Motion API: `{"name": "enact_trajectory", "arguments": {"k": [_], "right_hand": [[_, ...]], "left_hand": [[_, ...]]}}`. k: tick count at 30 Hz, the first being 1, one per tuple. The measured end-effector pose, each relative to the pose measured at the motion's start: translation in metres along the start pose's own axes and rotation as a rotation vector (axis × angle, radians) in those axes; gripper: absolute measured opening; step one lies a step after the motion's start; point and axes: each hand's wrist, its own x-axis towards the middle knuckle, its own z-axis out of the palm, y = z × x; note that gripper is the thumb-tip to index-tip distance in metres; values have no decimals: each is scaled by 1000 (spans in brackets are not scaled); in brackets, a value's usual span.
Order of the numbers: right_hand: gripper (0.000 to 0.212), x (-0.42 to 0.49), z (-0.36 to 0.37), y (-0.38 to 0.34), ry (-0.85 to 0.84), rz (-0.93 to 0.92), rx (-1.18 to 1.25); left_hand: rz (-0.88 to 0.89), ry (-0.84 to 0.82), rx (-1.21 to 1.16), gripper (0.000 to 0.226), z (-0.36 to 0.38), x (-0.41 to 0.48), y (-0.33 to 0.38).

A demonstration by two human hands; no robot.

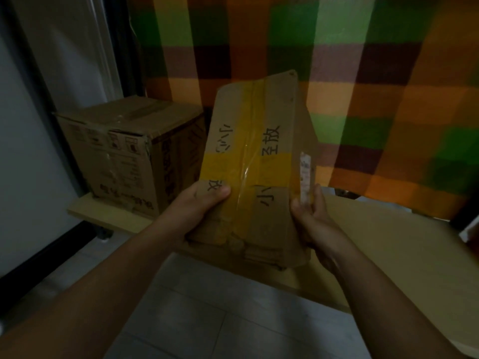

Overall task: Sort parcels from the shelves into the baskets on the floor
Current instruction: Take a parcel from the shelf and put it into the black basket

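A brown cardboard parcel point(259, 151) crossed with yellow tape and black handwritten characters is held up in the middle of the view, above a low wooden shelf board point(388, 255). My left hand point(197, 206) grips its lower left edge, thumb on the top face. My right hand point(311, 218) grips its lower right side, fingers along the edge beside a white label. No baskets are in sight.
A larger taped cardboard box point(124, 149) sits on the left end of the shelf board. A checked green, orange and brown curtain point(363, 86) hangs behind. A white wall with a dark frame point(33, 156) stands at left. Grey floor tiles point(207, 320) lie below.
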Motion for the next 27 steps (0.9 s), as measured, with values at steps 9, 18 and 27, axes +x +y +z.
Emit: {"name": "enact_trajectory", "arguments": {"k": [9,18,27], "right_hand": [[90,8,-13,36,130,240,-18],[63,9,7,42,296,82,111],[39,1,5,12,189,-128,-196]], "left_hand": [[95,97,159,48,-20,0,2],[16,165,319,88,-15,2,15],[-224,214,210,89,-24,16,24]]}}
